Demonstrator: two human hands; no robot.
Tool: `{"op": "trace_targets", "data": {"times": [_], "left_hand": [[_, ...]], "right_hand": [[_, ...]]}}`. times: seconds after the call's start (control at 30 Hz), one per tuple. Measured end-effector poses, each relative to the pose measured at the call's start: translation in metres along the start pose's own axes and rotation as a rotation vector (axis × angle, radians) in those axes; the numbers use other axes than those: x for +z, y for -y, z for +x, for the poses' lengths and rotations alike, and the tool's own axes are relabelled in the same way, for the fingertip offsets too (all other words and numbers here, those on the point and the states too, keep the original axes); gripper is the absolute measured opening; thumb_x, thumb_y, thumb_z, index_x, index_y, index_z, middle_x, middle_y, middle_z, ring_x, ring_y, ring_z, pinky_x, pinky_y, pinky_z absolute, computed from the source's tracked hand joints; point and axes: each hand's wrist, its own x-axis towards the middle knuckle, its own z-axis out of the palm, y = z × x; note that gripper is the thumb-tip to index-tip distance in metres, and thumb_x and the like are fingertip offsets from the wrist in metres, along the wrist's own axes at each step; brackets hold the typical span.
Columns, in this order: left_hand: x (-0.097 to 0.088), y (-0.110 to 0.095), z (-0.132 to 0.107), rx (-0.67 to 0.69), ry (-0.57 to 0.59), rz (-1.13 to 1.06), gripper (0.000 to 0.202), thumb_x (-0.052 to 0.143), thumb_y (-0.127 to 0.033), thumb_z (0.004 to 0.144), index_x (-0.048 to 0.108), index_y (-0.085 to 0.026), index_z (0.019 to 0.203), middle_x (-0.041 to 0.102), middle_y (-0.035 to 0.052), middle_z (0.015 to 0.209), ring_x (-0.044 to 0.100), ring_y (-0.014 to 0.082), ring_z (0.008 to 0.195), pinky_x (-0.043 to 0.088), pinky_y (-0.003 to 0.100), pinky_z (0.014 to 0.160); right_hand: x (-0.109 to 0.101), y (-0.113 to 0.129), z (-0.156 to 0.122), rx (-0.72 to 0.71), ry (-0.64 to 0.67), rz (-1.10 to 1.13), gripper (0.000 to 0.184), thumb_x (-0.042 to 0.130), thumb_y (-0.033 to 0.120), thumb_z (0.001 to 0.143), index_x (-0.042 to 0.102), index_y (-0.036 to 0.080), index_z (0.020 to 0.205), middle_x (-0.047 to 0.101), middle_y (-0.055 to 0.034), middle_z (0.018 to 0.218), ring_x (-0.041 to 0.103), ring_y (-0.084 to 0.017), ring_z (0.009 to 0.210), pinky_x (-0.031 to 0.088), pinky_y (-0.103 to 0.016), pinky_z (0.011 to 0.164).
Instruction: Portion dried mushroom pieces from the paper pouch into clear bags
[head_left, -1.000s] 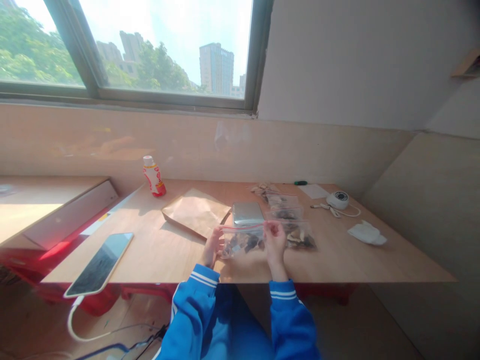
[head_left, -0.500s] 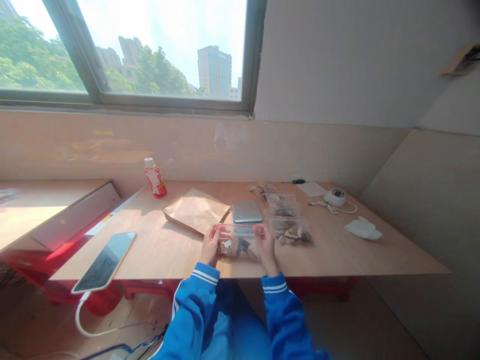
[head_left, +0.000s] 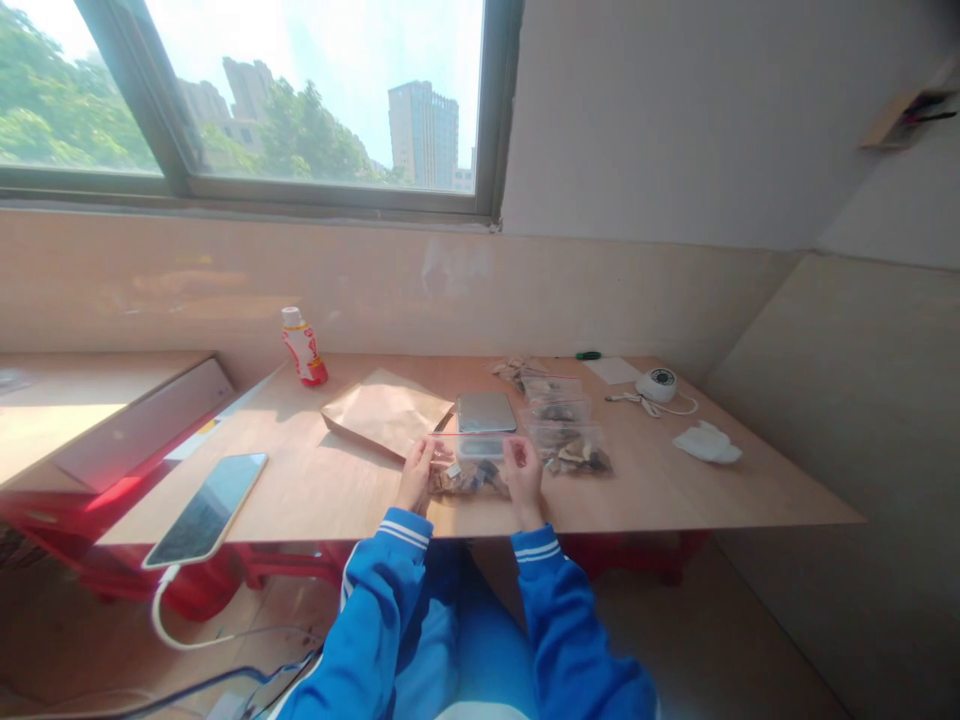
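Observation:
Both my hands hold a clear zip bag (head_left: 469, 465) with a red seal strip, filled with dark dried pieces, upright over the wooden table (head_left: 315, 490). My left hand (head_left: 416, 474) pinches its left top corner and my right hand (head_left: 523, 476) pinches its right top corner. Just behind the bag sits a small silver scale (head_left: 486, 411). To the right lie more filled zip bags (head_left: 568, 440) in a row.
A brown paper envelope (head_left: 386, 410) lies left of the scale. A phone (head_left: 206, 508) with a white cable rests at the table's front left edge. A small red and white bottle (head_left: 303, 346), a white round device (head_left: 657, 384) and a crumpled tissue (head_left: 706, 443) stand further off.
The bag has been lifted from lying flat to standing upright between my hands, and both hands moved slightly left and nearer the scale. The camera tilted a little.

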Motion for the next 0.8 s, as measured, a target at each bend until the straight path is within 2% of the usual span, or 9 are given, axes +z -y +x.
{"op": "trace_targets", "data": {"times": [0.07,0.17,0.37,0.57,0.8], "left_hand": [[0.000,-0.001,0.001,-0.012,0.010,-0.003,0.046,0.070,-0.059,0.066,0.057,-0.016,0.076,0.066,0.0025,0.069,0.065,0.0148,0.058,0.050,0.025,0.055],[-0.001,-0.002,0.001,-0.023,0.005,-0.015,0.046,0.072,-0.056,0.065,0.059,-0.016,0.082,0.068,0.0027,0.070,0.066,0.0160,0.060,0.051,0.026,0.056],[-0.008,0.002,0.004,-0.020,0.003,-0.016,0.042,0.072,-0.051,0.068,0.061,-0.016,0.089,0.071,0.0047,0.077,0.070,0.0180,0.068,0.053,0.027,0.063],[-0.010,0.005,0.008,-0.013,-0.002,0.013,0.041,0.073,-0.050,0.067,0.063,-0.016,0.088,0.071,0.0043,0.077,0.071,0.0186,0.068,0.053,0.028,0.065],[-0.010,0.005,0.009,0.029,-0.023,0.008,0.044,0.075,-0.051,0.062,0.064,-0.016,0.086,0.068,0.0024,0.072,0.069,0.0174,0.063,0.052,0.027,0.060]], "right_hand": [[-0.001,0.000,0.000,0.003,-0.029,-0.004,0.032,0.060,0.048,0.079,0.065,0.017,0.085,0.065,-0.0034,0.080,0.055,-0.017,0.072,0.044,-0.029,0.070],[-0.001,-0.001,0.000,0.011,-0.043,0.001,0.034,0.060,0.049,0.079,0.066,0.016,0.086,0.066,-0.0044,0.083,0.055,-0.017,0.074,0.045,-0.029,0.070],[-0.002,-0.003,0.000,0.051,-0.029,0.021,0.044,0.046,0.053,0.086,0.067,0.015,0.089,0.063,-0.0025,0.071,0.052,-0.014,0.059,0.043,-0.026,0.056],[-0.002,-0.004,0.002,0.015,-0.062,0.015,0.040,0.050,0.052,0.083,0.066,0.016,0.085,0.068,-0.0073,0.082,0.058,-0.019,0.074,0.046,-0.030,0.070],[-0.001,-0.005,0.003,-0.004,-0.084,0.011,0.038,0.052,0.054,0.080,0.063,0.017,0.078,0.064,-0.0048,0.075,0.055,-0.019,0.073,0.045,-0.031,0.072]]}}
